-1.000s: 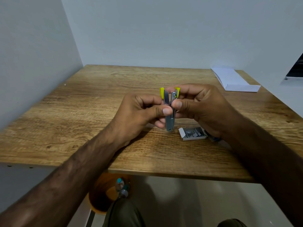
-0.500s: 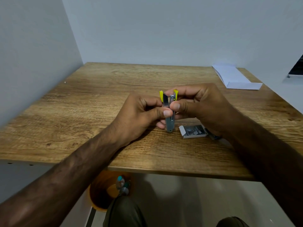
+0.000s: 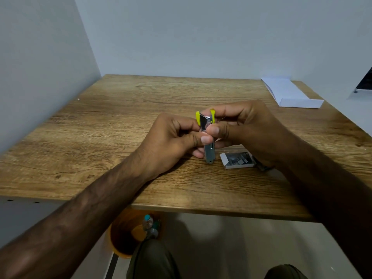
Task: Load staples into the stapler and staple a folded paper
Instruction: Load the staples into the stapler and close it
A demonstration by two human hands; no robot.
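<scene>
stapler held on end between both hands, staples just to its right

stapler [image 3: 209,153] stands with its long axis running near to far. its grey tail points toward the person, low over the wooden table [image 3: 120,121], and its two yellow tips are spread apart at the far, upper end. the left hand [image 3: 171,141] grips it from the left and the right hand [image 3: 247,129] pinches it from the right. the two thumbs lie close together on the bare metal channel, so both hands are clamped on the one tool. whether a strip of staples already sits under the right thumb cannot be told.

the open staple box [image 3: 237,160] lies on the table just right of the stapler's near end, partly under the right wrist. that makes the right hand the nearer one for fetching a strip, while the left can steady the tool alone. a strip would probably have to go in along the channel's length, so the open mouth should stay turned toward the right hand.

the folded paper [image 3: 289,93] lies at the far right of the table, well apart from both hands. it too is on the right hand's side, and stapling looks not yet begun.
</scene>
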